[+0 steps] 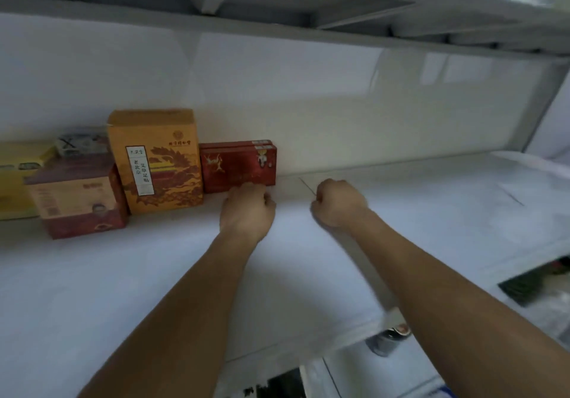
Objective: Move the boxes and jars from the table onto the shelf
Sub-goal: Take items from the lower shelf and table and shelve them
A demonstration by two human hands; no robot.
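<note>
Where the left hand [248,203] meets the red box [237,166], its fingers are curled up against the low front edge. That bit is blurry, so I cannot tell if they pinch the box or just nudge it. The right hand [337,203] is balled in a fist near it, with nothing inside, and it hangs over a bare part of the shelf [154,274]. The red box sits on the shelf with its back to the wall [339,104], and it looks like two thin boxes, one on top of the other. It is tucked up close to the tall orange box [157,160], I think so the row stays tight and leaves room on the right for more. Next to the left is a dark red box [77,194], a bit nearer the front, and then a yellow box [18,175] at the edge of the view. A small patterned box [81,144] shows above the dark red one, though I cannot tell what it rests on. Down below the front lip of the shelf a jar [390,336] peeks out, so I think there is more to bring up. The wide space on the right looks like a good spot for it.
</note>
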